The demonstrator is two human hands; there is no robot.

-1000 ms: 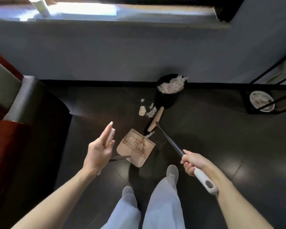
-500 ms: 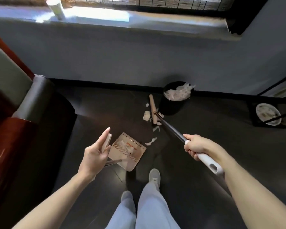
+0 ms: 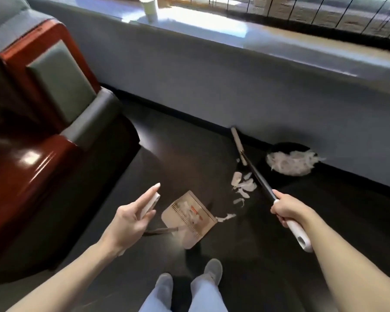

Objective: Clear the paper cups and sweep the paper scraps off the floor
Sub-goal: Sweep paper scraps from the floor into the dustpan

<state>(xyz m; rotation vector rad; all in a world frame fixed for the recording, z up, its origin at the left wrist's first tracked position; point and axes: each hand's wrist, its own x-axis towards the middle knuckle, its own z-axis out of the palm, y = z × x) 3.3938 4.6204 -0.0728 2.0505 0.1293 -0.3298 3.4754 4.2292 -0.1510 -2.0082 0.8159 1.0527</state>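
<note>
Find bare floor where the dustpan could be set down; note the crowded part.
Free: floor between the armchair and the broom head; also floor right of the broom handle, in front of the bin. Crowded: paper scraps lie between dustpan and broom handle.

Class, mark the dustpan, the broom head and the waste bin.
dustpan [image 3: 206,213]: head view, bare part of the pan
broom head [image 3: 237,143]: head view, middle of the beige bar
waste bin [image 3: 288,145]: head view, far rim
</note>
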